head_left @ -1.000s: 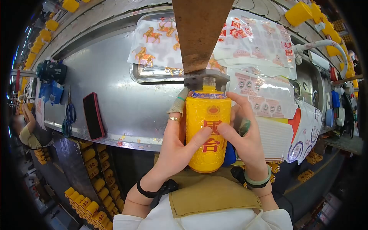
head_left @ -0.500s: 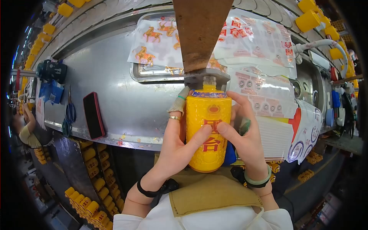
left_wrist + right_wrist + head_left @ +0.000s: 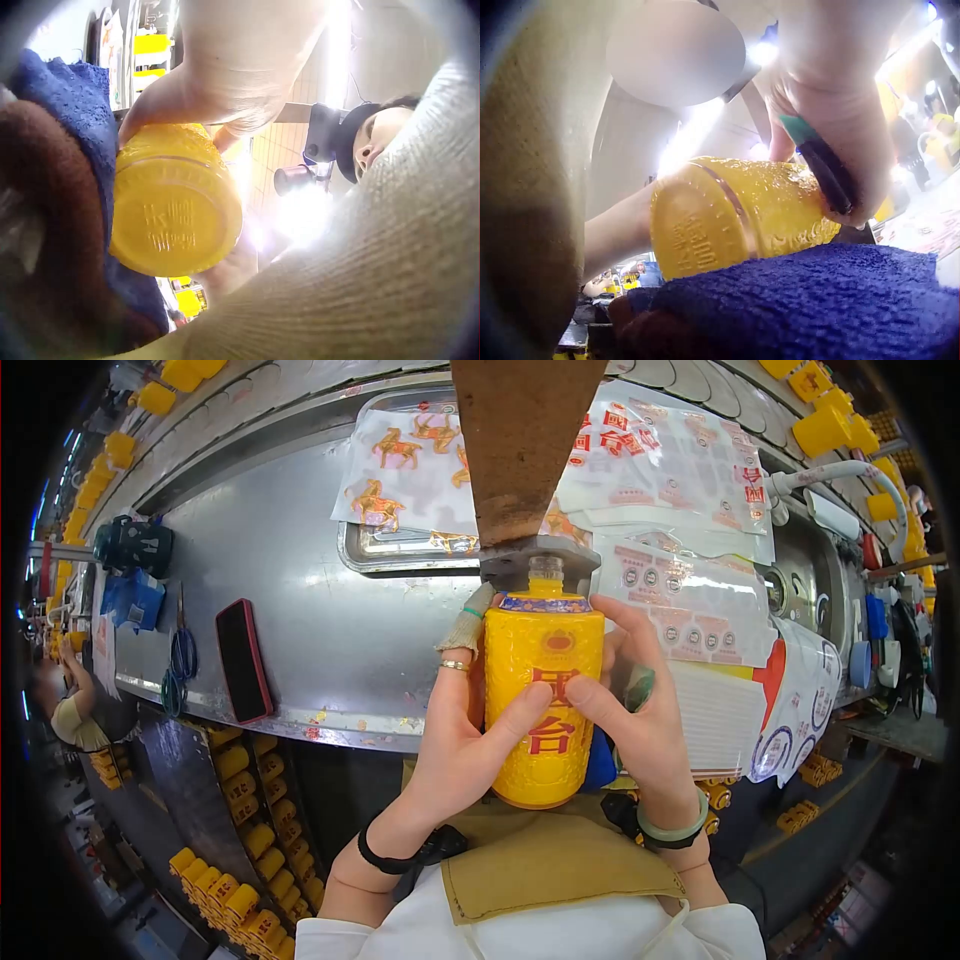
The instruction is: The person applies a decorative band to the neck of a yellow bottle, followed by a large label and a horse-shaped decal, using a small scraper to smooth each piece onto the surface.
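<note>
A yellow embossed bottle (image 3: pixel 520 710) with red characters and a patterned blue shoulder band lies with its clear neck away from the body. My left hand (image 3: pixel 455 740) grips its left side, thumb on the lettering; a cloth cot with a green band covers one finger. From the other side my right hand (image 3: pixel 655 735) holds it, thumb tip beside the left thumb on the characters. A black and green piece (image 3: pixel 826 172) is tucked against the right palm; I cannot tell its kind. Under the bottle is a blue towel (image 3: pixel 832 300), and the round base (image 3: pixel 176 217) faces the left wrist camera.
A brown beam (image 3: pixel 525 450) stands just beyond the bottle's neck. Horse decals (image 3: pixel 400 455) lie on a metal tray, with printed sheets (image 3: pixel 680 600) to the right. A phone (image 3: pixel 243 660) and blue-handled scissors (image 3: pixel 183 655) are on the metal bench. Yellow bottles line the conveyor behind.
Both hands keep hold of the bottle, thumbs shifting only slightly over the characters. Yellow bottles on the conveyor behind have moved along.
</note>
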Demonstrator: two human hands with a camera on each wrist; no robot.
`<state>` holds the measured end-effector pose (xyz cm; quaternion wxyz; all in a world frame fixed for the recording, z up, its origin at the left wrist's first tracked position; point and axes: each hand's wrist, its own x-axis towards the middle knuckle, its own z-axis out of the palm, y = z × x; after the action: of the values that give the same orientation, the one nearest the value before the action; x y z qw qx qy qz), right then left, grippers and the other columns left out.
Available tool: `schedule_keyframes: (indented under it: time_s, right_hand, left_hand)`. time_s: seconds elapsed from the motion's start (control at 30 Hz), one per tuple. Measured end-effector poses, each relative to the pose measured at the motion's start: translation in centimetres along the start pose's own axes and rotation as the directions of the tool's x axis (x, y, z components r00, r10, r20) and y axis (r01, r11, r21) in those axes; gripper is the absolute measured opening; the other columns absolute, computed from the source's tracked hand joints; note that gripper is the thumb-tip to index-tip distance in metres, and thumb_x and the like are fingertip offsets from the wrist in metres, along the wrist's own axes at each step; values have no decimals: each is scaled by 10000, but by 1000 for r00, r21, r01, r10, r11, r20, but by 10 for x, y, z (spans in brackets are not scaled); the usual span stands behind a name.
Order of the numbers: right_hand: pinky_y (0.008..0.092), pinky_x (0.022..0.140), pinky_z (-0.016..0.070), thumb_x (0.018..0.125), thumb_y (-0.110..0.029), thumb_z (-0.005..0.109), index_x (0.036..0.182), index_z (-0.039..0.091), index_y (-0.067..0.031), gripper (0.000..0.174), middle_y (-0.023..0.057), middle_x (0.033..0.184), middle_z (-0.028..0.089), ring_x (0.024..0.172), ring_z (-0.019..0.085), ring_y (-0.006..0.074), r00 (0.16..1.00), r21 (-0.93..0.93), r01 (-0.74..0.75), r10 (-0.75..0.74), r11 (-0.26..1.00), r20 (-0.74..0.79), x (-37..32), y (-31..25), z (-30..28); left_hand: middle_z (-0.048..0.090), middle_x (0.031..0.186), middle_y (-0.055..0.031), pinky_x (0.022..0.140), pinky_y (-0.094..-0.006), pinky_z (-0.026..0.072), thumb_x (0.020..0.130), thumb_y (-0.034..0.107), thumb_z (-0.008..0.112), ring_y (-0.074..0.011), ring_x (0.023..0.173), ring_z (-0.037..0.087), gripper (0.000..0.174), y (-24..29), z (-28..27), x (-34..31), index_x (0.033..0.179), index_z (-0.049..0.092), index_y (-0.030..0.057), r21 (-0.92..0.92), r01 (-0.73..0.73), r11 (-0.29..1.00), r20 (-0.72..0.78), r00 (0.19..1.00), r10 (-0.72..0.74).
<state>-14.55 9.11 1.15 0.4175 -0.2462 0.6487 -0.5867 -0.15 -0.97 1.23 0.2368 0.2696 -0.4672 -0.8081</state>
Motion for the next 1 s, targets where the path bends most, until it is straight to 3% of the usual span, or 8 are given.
schedule_keyframes:
  time_s: [0.4, 0.5, 0.67, 0.7, 0.83, 1.0]
  right_hand:
    - [219, 739, 381, 855, -126, 822, 1431, 492, -60, 666, -47, 882, 465, 812, 431, 70, 1000, 0, 4, -4, 1000, 8, 1, 0, -1]
    - [217, 722, 378, 864, -118, 803, 1406, 517, -53, 617, -49, 862, 463, 799, 433, 65, 999, 29, -53, 53, 998, 8, 4, -6, -4]
    - [212, 671, 368, 862, -150, 792, 1184, 620, -27, 385, -47, 828, 489, 757, 441, 43, 998, -131, 62, -60, 989, 14, 29, -16, -7]
    - [216, 659, 369, 849, -166, 805, 1127, 621, -26, 362, -41, 827, 506, 746, 449, 43, 1000, -51, 22, -22, 998, 3, 30, -15, -4]
    - [222, 658, 371, 850, -171, 801, 1124, 622, -24, 359, -45, 825, 511, 749, 452, 43, 1000, -119, 22, -20, 993, 16, 32, -17, -6]
    - [209, 743, 429, 911, -96, 705, 1200, 576, -11, 328, -24, 923, 548, 785, 488, 68, 994, -102, 111, -112, 989, -7, 33, -28, -13]
  left_hand:
    - [352, 1571, -174, 1201, -412, 300, 992, 66, 617, -268, 1446, 383, 782, 1, -1, 0, 1617, 153, -3, 13, 4, 1000, 4, 1000, -4]
    - [348, 1574, -176, 1201, -408, 300, 992, 56, 611, -264, 1448, 380, 779, 2, 0, 0, 1618, 152, -4, 19, 3, 1000, -4, 1000, -2]
    - [347, 1577, -171, 1200, -399, 301, 985, 15, 586, -257, 1448, 381, 767, 4, 4, -1, 1618, 153, -5, 21, 2, 1000, -4, 1000, -2]
    - [347, 1579, -169, 1200, -395, 302, 982, 1, 577, -255, 1448, 381, 764, 5, 5, 0, 1618, 154, -6, 30, 13, 999, -11, 1000, -13]
    - [341, 1584, -167, 1199, -390, 304, 980, -8, 568, -255, 1451, 378, 760, 0, 2, -1, 1618, 155, -7, 25, -16, 1000, 1, 1000, 16]
    - [323, 1592, -182, 1200, -394, 303, 986, 8, 573, -264, 1455, 374, 760, 2, 6, -2, 1617, 151, -12, 4, 1, 1000, -24, 1000, -1]
